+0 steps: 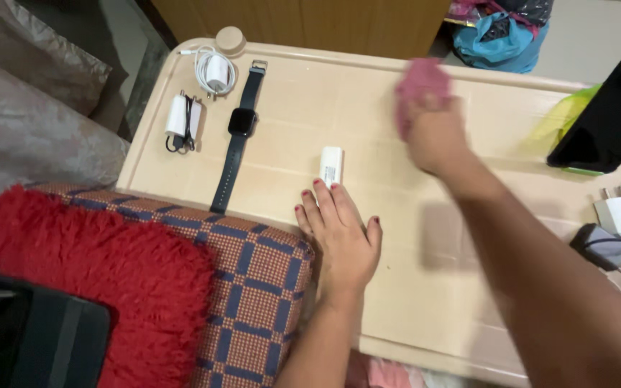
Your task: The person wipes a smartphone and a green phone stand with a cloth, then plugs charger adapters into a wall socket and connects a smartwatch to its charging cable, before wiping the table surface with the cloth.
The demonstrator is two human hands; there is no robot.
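On the cream table (397,302), the left hand (341,237) is laid flat, palm down, with the fingers held close together and pointing away from the person. Just beyond the fingertips, a small white adapter (330,166) is placed; its long axis runs away from the person, nearly in line with the fingers, and whether it is touched cannot be told. The right hand (434,136) is seen further away and to the right, closed around a pink cloth (421,85), so the left hand is nearer to the adapter. Both the right hand and the cloth are blurred, and the grip cannot be made out exactly. To the left, a black smartwatch (241,122) is stretched out straight.
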